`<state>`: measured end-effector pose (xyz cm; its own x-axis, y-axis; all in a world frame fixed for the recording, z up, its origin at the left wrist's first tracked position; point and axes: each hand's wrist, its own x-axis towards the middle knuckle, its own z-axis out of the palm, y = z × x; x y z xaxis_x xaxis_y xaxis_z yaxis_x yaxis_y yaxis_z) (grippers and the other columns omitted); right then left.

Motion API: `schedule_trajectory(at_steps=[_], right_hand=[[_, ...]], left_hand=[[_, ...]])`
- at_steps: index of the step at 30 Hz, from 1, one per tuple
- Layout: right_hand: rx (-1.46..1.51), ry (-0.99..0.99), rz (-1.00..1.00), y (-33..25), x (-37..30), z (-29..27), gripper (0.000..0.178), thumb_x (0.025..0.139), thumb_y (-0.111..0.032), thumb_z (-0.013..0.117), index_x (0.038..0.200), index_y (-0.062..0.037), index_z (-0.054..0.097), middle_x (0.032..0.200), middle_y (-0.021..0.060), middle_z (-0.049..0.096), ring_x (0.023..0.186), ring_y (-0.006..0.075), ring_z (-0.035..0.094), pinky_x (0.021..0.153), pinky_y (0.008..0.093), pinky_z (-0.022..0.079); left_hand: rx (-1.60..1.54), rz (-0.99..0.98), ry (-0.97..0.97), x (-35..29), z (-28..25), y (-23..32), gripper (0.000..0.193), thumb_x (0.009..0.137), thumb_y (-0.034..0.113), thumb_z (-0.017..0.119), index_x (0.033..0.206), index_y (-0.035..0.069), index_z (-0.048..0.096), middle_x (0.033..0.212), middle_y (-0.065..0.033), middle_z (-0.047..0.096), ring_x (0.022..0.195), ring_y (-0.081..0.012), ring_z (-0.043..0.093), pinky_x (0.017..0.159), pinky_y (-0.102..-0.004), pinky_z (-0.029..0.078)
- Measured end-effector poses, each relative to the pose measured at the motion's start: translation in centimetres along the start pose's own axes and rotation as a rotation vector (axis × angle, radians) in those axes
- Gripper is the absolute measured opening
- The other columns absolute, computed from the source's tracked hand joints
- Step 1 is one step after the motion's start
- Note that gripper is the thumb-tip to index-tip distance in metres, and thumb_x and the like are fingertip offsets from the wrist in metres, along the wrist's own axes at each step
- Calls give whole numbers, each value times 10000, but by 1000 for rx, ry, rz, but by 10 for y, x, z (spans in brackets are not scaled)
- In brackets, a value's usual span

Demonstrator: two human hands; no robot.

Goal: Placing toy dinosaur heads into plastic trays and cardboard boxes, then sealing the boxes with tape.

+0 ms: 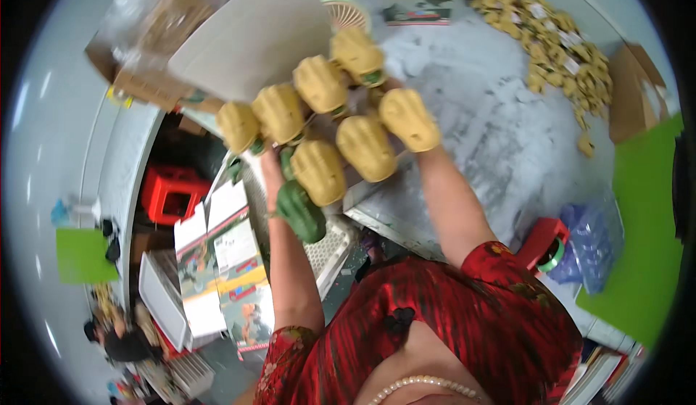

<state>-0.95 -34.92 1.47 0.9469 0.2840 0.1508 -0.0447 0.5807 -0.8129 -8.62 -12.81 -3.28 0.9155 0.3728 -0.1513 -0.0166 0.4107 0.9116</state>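
Observation:
Several rounded yellow plastic toy pieces (320, 84), with green parts showing beneath some, form two rough rows above the table's left edge. A green toy piece (301, 213) of similar shape hangs by my left forearm. My left hand (271, 164) is under the left end of the group, closed around it, its fingers mostly covered. On the other side, my right hand (426, 155) reaches beneath the right-hand yellow pieces, which hide nearly all of it. Together both hands hold the group up. Whatever joins the pieces underneath cannot be made out.
A pale table (493, 137) carries a heap of small yellow pieces (558, 46) at the far right, beside a cardboard box (638, 93). A large whitish bin (254, 31) stands far left. Printed cartons (225, 267), a white crate (337, 242) and a red stool (172, 193) are left.

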Motion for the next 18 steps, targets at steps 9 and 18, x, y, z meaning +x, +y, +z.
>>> schedule_trajectory(at_steps=[9,18], right_hand=[[-83,39,-36,0,5,2,343,811,-291,490,1030,-28,484,791,2,547,643,76,506,571,210,426],[-34,-336,-248,49,33,-39,583,731,-109,571,1241,-32,299,1084,64,487,921,95,451,796,229,366]], left_hand=[[19,121,34,2,-9,-10,438,846,360,357,1150,48,404,1054,-97,500,921,-192,515,761,-295,429],[452,445,-29,-11,10,-5,439,875,300,304,1157,-29,376,1145,-153,420,1044,-208,395,884,-278,293]])
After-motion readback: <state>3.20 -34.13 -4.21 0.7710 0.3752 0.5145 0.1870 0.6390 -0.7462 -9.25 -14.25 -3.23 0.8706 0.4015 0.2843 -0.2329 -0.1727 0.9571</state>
